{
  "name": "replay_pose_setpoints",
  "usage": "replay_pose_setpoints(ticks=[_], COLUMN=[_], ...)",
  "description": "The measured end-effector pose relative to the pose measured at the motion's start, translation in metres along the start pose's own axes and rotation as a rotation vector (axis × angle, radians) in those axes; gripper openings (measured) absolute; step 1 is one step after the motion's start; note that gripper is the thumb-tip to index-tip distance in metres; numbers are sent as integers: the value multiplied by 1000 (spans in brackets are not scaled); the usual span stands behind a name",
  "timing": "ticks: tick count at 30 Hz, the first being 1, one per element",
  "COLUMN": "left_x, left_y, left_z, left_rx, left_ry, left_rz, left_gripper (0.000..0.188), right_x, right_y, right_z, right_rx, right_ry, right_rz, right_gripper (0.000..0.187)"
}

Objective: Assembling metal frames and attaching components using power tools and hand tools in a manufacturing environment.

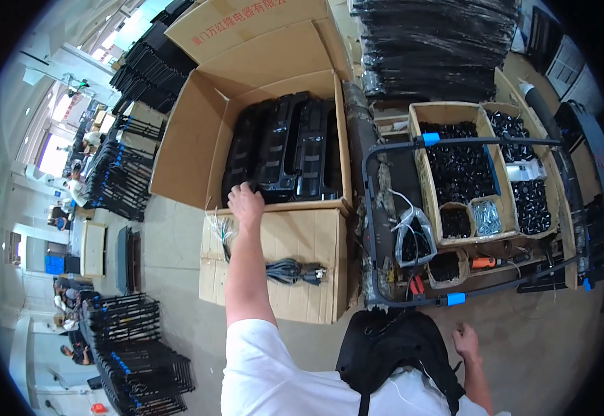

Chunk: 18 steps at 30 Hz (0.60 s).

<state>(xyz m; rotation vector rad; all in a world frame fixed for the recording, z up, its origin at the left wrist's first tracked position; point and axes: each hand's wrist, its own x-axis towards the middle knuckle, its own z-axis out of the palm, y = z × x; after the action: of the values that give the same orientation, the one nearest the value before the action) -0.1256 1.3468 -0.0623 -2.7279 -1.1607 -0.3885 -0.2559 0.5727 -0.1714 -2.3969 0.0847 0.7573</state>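
Note:
My left arm reaches forward to the near left corner of an open cardboard box (pixel 191 149). Inside lie long black moulded plastic parts (pixel 274 149), side by side. My left hand (pixel 246 202) has its fingers bent over the near end of one of these parts, at the box's front edge. Low on the right, beside my body, my right hand (pixel 465 340) hangs with loosely curled fingers and no object showing in it. A black tubular frame (pixel 366 229) with blue clips (pixel 456 299) lies across the bench to the right, apart from both hands.
A closed carton (pixel 302 236) stands before the open box, with a coiled black power cord (pixel 285 271) on it. Wooden trays (pixel 447 243) hold black fittings and screws (pixel 486 218). An orange-handled tool (pixel 484 263) lies nearby. Black frames (pixel 125 326) are stacked at left.

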Motion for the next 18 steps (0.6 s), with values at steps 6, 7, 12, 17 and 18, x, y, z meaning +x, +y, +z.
replay_pose_setpoints(ticks=[6, 7, 12, 17, 18], left_x=[42, 47, 55, 78, 77], left_y=[-21, -22, -38, -34, -36], left_z=[29, 28, -2, -121, -146], left_rx=[193, 254, 29, -760, -759], left_ry=[-252, -239, 215, 748, 688], left_rz=[65, 143, 184, -80, -163], left_gripper=[32, 28, 10, 22, 22], right_x=[-49, -53, -53, -55, -48], right_y=[-63, -79, -115, -192, -199], right_z=[-13, -18, -46, -103, -108], right_rx=[-13, -33, -19, -94, -45], right_ry=[-34, -52, -28, 172, 237], right_rz=[130, 122, -74, -197, -261], right_gripper=[46, 46, 43, 36, 35])
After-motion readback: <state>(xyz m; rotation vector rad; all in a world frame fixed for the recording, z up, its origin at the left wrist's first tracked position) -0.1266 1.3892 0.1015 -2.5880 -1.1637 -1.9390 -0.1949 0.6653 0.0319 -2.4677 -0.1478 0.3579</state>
